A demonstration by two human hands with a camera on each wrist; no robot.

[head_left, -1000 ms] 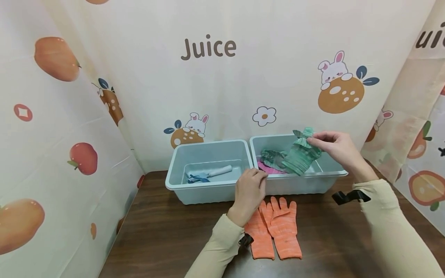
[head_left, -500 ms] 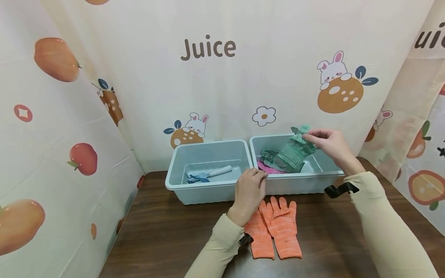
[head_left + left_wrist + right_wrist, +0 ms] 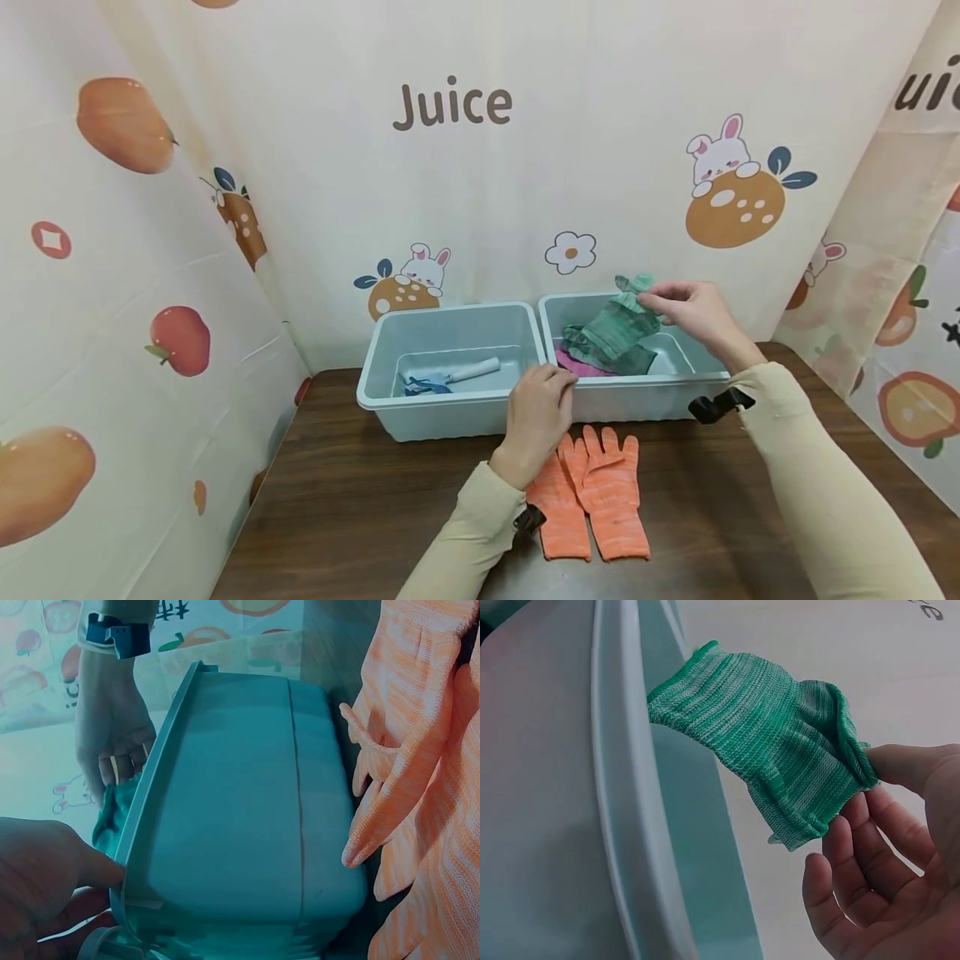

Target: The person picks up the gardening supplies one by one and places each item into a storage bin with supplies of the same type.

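Observation:
My right hand (image 3: 693, 315) pinches a green striped knit glove (image 3: 757, 739) by its finger end, thumb against fingers. The glove's cuff hangs down into the right light-blue bin (image 3: 637, 402). Under it in that bin lie another green glove (image 3: 636, 360) and a pink cloth item (image 3: 577, 364), mostly covered. At the bin's front left corner my left hand (image 3: 536, 417) grips the rim, with the thumb outside, as the left wrist view shows. Just below that hand a pair of orange gloves (image 3: 615, 500) lies flat on the table, one partly hidden by my left wrist.
A second light-blue bin (image 3: 442, 417) stands close beside the first on the left. In it lie a pale rolled item (image 3: 474, 368) and something with dark blue straps (image 3: 427, 386). Printed curtains (image 3: 465, 192) surround the brown wooden table (image 3: 360, 517).
My right hand has moved left with the green glove, bringing it over the items at the bin's left side. The left hand and the orange gloves stay put.

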